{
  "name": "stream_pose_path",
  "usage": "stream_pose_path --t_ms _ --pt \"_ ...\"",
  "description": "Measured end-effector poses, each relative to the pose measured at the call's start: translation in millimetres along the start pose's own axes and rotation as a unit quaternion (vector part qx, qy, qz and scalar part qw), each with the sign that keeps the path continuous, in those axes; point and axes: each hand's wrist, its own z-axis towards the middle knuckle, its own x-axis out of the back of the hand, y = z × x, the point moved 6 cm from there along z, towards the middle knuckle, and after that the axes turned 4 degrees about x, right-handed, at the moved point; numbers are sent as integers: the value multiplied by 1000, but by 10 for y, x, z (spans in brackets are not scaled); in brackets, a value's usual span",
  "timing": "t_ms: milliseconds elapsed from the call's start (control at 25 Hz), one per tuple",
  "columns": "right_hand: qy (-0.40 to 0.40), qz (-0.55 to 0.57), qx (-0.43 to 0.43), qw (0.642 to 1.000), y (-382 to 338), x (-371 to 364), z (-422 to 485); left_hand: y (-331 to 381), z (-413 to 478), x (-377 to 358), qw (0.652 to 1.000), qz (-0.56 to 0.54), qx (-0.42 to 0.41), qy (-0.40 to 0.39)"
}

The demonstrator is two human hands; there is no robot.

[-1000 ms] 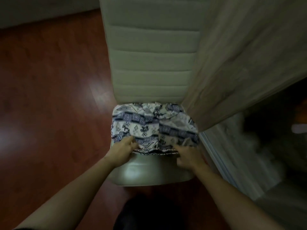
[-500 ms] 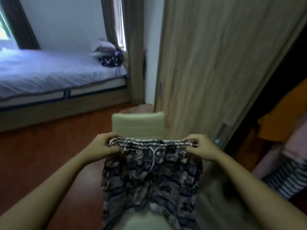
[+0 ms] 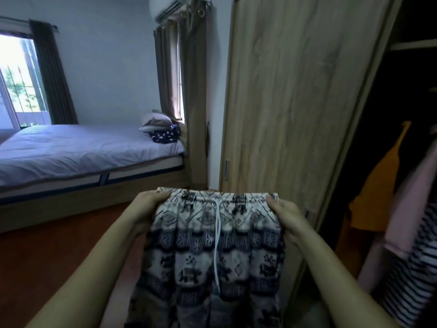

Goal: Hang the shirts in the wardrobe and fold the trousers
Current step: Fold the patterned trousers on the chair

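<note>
the wardrobe (image 3: 295,102) fills the right of the view. its wood-grain sliding door covers the middle, and in the open bay at far right hang an orange garment (image 3: 376,197) and a striped shirt (image 3: 416,268). the bed (image 3: 71,147) lies well apart at the left rear.

the patterned drawstring trousers (image 3: 212,256) hang in the air straight in front of the person, held up by the waistband. the waistband runs level from left to right, stretched flat between the hands. the legs drop from it out of the bottom of the view, so the long axis is vertical.

the left hand (image 3: 147,209) grips the left end of the waistband and the right hand (image 3: 283,216) grips the right end. they are the waistband's width apart and about level, neither one nearer. the white drawstring (image 3: 217,233) hangs midway between them, facing the person.

a lengthwise fold, i judge, turns on carrying one hand across to the other so the legs meet along that drawstring line.
</note>
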Motion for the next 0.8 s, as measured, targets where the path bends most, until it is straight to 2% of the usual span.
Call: stream_pose_path --t_ms 80,200,320,520,680,720,800 --pt "23 -1 8 1000 -106 -233 45 103 -159 -327 1000 12 -27 -4" --pt "-40 22 62 997 -304 -697 -116 147 -309 -748 989 97 -107 -13" --pt "-86 15 103 991 -451 -976 -289 175 -434 -964 962 187 -198 -29" --pt "-120 -30 73 990 -428 -996 -344 287 -696 -1067 957 126 -249 -75" --pt "-143 -46 84 985 -440 -986 -366 314 -683 -998 957 113 -268 9" --pt "-132 -49 99 985 -421 -960 -339 313 -672 -986 956 110 -273 23" --pt "-38 -76 148 985 -378 -785 -249 307 -650 -958 958 106 -264 27"
